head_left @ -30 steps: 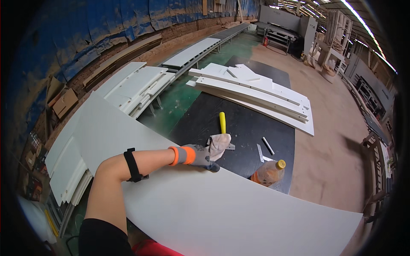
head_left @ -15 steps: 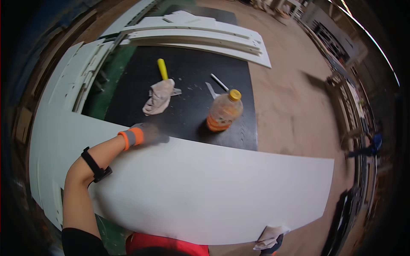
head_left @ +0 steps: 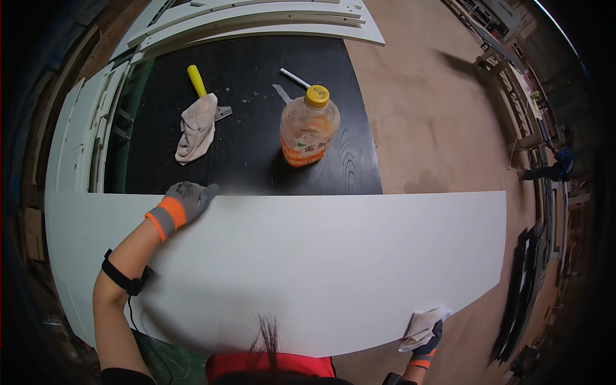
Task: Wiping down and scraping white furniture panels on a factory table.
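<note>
A long white board lies across the black table in front of me. My left hand, in a grey glove with an orange cuff, grips the board's far edge near its left end. At the board's near right corner my right hand, also gloved, holds a pale rag against the edge. A black band sits on my left forearm.
On the black table stand a plastic bottle with a yellow cap and orange liquid, a crumpled cloth over a yellow-handled scraper, and a small white stick. White panels lie stacked beyond and at the left. A person works far right.
My head has tipped down and closer to the board. My left hand left the cloth on the black table and came back to the board's far edge. My right hand with the rag came into view.
</note>
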The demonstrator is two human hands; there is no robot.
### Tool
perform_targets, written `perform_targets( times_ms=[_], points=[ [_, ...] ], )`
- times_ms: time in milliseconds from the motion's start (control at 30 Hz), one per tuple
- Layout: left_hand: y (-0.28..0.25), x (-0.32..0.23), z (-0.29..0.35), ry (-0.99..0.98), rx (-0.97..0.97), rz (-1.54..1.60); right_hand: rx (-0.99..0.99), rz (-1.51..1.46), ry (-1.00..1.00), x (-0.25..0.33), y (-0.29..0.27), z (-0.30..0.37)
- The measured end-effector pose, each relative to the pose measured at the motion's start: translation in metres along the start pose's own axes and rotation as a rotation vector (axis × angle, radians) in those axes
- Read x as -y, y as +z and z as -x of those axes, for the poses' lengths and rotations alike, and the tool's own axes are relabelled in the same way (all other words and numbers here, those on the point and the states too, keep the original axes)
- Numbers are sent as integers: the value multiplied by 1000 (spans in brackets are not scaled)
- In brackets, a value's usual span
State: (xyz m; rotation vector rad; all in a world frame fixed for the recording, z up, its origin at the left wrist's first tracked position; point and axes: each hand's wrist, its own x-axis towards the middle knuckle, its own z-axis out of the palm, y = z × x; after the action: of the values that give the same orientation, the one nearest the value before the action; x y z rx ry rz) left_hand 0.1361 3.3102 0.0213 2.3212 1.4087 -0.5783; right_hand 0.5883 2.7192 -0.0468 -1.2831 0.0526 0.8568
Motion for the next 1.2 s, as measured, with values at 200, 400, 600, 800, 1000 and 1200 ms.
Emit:
perform_targets(
  times_ms=[200,400,600,800,1000,1200],
  points=[
    [-99,-23,77,361,-468,557,-115,-40,8,10,-3,9],
    [-24,-24,58,540,-492,143,-59,-54,98,18,32,9],
    [45,-80,26,489,-458,-94,-130,-55,110,14,17,22],
    [53,-80,9,489,-492,13,-179,44,147,45,26,47],
    [56,-90,0,400,-569,49,-188,235,6,97,92,49],
    [42,-102,-6,385,-626,113,78,169,-160,70,179,-14]
  ],
)
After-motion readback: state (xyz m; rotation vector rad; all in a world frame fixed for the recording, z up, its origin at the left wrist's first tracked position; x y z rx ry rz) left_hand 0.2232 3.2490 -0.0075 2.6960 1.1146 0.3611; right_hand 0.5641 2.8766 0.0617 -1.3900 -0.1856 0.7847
